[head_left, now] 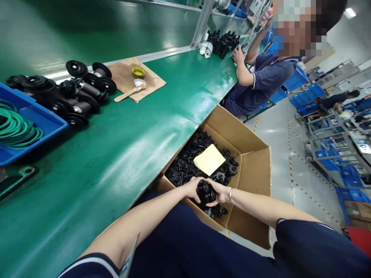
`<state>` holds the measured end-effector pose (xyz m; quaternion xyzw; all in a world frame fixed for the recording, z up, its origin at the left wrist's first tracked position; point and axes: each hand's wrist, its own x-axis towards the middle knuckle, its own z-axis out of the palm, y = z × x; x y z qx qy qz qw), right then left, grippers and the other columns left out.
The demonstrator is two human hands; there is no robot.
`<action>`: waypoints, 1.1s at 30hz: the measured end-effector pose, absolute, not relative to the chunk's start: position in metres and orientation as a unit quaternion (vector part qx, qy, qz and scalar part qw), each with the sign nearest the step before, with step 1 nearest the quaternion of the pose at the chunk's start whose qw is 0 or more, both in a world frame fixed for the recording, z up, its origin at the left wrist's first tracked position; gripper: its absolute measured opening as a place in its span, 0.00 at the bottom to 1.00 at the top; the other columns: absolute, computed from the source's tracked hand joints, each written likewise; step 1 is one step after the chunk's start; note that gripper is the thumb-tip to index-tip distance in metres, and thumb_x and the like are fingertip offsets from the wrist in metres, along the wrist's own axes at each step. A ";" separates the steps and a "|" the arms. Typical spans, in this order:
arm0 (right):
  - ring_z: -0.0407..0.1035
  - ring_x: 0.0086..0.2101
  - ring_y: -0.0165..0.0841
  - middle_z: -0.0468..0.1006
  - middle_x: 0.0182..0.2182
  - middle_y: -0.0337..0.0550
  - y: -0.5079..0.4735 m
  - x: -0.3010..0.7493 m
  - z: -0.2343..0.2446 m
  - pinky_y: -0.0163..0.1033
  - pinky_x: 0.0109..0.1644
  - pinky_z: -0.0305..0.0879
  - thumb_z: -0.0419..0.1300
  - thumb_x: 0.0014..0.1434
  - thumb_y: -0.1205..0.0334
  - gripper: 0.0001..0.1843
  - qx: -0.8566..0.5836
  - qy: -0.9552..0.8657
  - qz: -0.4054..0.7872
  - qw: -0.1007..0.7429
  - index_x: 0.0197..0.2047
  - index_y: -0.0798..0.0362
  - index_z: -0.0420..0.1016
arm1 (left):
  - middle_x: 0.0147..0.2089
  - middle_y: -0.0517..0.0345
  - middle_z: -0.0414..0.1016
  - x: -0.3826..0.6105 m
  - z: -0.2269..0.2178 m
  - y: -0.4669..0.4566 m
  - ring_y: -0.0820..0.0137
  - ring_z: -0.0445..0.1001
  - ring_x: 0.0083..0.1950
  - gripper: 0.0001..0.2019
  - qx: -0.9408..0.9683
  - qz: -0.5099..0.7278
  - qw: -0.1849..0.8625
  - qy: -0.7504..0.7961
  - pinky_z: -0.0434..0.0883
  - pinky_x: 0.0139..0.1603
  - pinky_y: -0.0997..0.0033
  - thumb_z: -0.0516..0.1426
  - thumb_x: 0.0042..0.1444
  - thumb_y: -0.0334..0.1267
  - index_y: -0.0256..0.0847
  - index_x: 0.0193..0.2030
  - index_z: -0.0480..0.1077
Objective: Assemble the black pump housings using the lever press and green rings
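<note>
Over an open cardboard box [253, 170], both of my hands are wrapped round black plastic parts [205, 192]. My left hand [193, 189] grips them from the left, and my right hand [218, 192], with a band on its wrist, from the right. Whether they hold one piece or several I cannot tell. Beneath and around them, many similar black parts [185, 164] fill the box in a loose heap. A pale yellow paper [210, 159] lies on the heap, just beyond my fingers.
A green workbench [139, 139] runs along the left. It bears a blue bin [49, 131] of green rings [17, 125], black flanged parts [84, 92], and cardboard [153, 79] with a brush [127, 94] and yellow cap [138, 72]. A co-worker [261, 77] sits at the far end.
</note>
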<state>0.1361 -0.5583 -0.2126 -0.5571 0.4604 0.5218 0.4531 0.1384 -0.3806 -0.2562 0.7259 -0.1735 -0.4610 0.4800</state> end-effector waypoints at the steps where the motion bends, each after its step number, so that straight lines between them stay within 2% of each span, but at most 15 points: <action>1: 0.72 0.39 0.35 0.74 0.36 0.45 -0.557 0.138 -0.212 0.52 0.42 0.74 0.54 0.56 0.35 0.27 -0.562 0.453 0.520 0.456 0.43 0.51 0.67 | 0.65 0.51 0.51 0.138 -0.256 -0.381 0.52 0.63 0.65 0.61 0.726 -0.458 0.484 -0.172 0.65 0.64 0.56 0.73 0.23 0.42 0.53 0.67 0.48; 4: 0.72 0.40 0.38 0.74 0.37 0.46 -0.552 0.141 -0.210 0.55 0.41 0.74 0.56 0.56 0.37 0.26 -0.576 0.442 0.522 0.448 0.44 0.51 0.67 | 0.65 0.50 0.52 0.137 -0.255 -0.383 0.50 0.64 0.64 0.64 0.730 -0.464 0.474 -0.164 0.69 0.61 0.54 0.73 0.24 0.43 0.56 0.69 0.44; 7: 0.71 0.42 0.37 0.74 0.40 0.46 -0.549 0.135 -0.209 0.53 0.42 0.74 0.57 0.57 0.38 0.26 -0.603 0.425 0.506 0.446 0.48 0.51 0.66 | 0.67 0.49 0.51 0.135 -0.253 -0.385 0.47 0.59 0.68 0.71 0.739 -0.476 0.448 -0.165 0.65 0.64 0.55 0.74 0.17 0.42 0.56 0.70 0.39; 9: 0.70 0.43 0.35 0.72 0.43 0.44 -0.550 0.127 -0.208 0.50 0.44 0.74 0.59 0.56 0.40 0.27 -0.625 0.407 0.485 0.457 0.51 0.48 0.64 | 0.70 0.46 0.44 0.133 -0.252 -0.385 0.44 0.55 0.69 0.76 0.743 -0.485 0.429 -0.170 0.62 0.66 0.52 0.74 0.12 0.43 0.55 0.71 0.37; 11: 0.69 0.45 0.33 0.70 0.45 0.42 -0.552 0.119 -0.206 0.50 0.46 0.74 0.63 0.53 0.41 0.29 -0.639 0.389 0.471 0.467 0.53 0.45 0.62 | 0.73 0.41 0.33 0.130 -0.250 -0.385 0.40 0.54 0.70 0.79 0.744 -0.495 0.413 -0.175 0.61 0.66 0.48 0.74 0.09 0.44 0.53 0.71 0.33; 13: 0.68 0.47 0.35 0.69 0.48 0.42 -0.556 0.113 -0.206 0.52 0.47 0.73 0.68 0.48 0.41 0.36 -0.645 0.382 0.465 0.470 0.55 0.42 0.60 | 0.74 0.37 0.25 0.128 -0.249 -0.384 0.39 0.50 0.71 0.81 0.745 -0.504 0.400 -0.178 0.59 0.67 0.47 0.74 0.08 0.45 0.52 0.71 0.30; 15: 0.67 0.48 0.36 0.67 0.51 0.43 -0.558 0.109 -0.207 0.56 0.46 0.73 0.69 0.44 0.40 0.41 -0.646 0.384 0.463 0.470 0.57 0.39 0.57 | 0.74 0.36 0.22 0.128 -0.248 -0.383 0.38 0.46 0.72 0.82 0.741 -0.516 0.391 -0.178 0.58 0.67 0.46 0.74 0.08 0.47 0.51 0.71 0.29; 18: 0.69 0.46 0.36 0.66 0.53 0.44 -0.558 0.103 -0.212 0.60 0.44 0.72 0.66 0.50 0.41 0.39 -0.645 0.388 0.458 0.474 0.60 0.37 0.55 | 0.74 0.36 0.23 0.130 -0.246 -0.382 0.39 0.43 0.73 0.81 0.732 -0.527 0.392 -0.178 0.58 0.67 0.44 0.73 0.09 0.51 0.50 0.71 0.30; 20: 0.70 0.45 0.35 0.67 0.52 0.45 -0.555 0.100 -0.215 0.55 0.46 0.73 0.63 0.57 0.48 0.33 -0.649 0.393 0.447 0.474 0.61 0.42 0.56 | 0.74 0.36 0.26 0.129 -0.247 -0.383 0.39 0.45 0.72 0.80 0.733 -0.519 0.405 -0.175 0.57 0.67 0.44 0.73 0.10 0.52 0.49 0.71 0.31; 23: 0.69 0.45 0.33 0.69 0.50 0.48 -0.549 0.097 -0.218 0.44 0.48 0.73 0.58 0.63 0.56 0.25 -0.666 0.407 0.412 0.470 0.61 0.54 0.60 | 0.71 0.38 0.38 0.127 -0.247 -0.386 0.40 0.54 0.69 0.75 0.735 -0.490 0.438 -0.167 0.60 0.67 0.47 0.74 0.12 0.49 0.47 0.71 0.39; 25: 0.69 0.45 0.32 0.69 0.49 0.48 -0.545 0.097 -0.216 0.41 0.47 0.73 0.56 0.65 0.56 0.22 -0.676 0.416 0.387 0.469 0.59 0.57 0.63 | 0.67 0.43 0.46 0.125 -0.246 -0.388 0.43 0.61 0.66 0.70 0.732 -0.470 0.465 -0.164 0.63 0.65 0.49 0.74 0.13 0.45 0.47 0.69 0.46; 27: 0.69 0.43 0.30 0.70 0.47 0.47 -0.541 0.100 -0.210 0.39 0.46 0.73 0.56 0.65 0.55 0.21 -0.683 0.420 0.366 0.473 0.57 0.57 0.64 | 0.64 0.47 0.49 0.123 -0.242 -0.388 0.47 0.64 0.63 0.65 0.726 -0.449 0.495 -0.164 0.65 0.64 0.53 0.74 0.15 0.41 0.49 0.66 0.50; 30: 0.70 0.38 0.27 0.72 0.43 0.45 -0.533 0.104 -0.193 0.36 0.41 0.72 0.56 0.65 0.56 0.19 -0.692 0.413 0.339 0.486 0.55 0.58 0.65 | 0.63 0.50 0.49 0.119 -0.230 -0.389 0.53 0.65 0.62 0.61 0.718 -0.413 0.535 -0.166 0.67 0.64 0.58 0.73 0.20 0.37 0.51 0.66 0.51; 33: 0.71 0.32 0.28 0.74 0.38 0.42 -0.530 0.106 -0.165 0.34 0.34 0.70 0.58 0.60 0.62 0.19 -0.704 0.390 0.306 0.508 0.54 0.54 0.64 | 0.64 0.49 0.46 0.117 -0.212 -0.389 0.51 0.64 0.63 0.59 0.714 -0.358 0.573 -0.184 0.66 0.65 0.56 0.72 0.23 0.35 0.51 0.67 0.51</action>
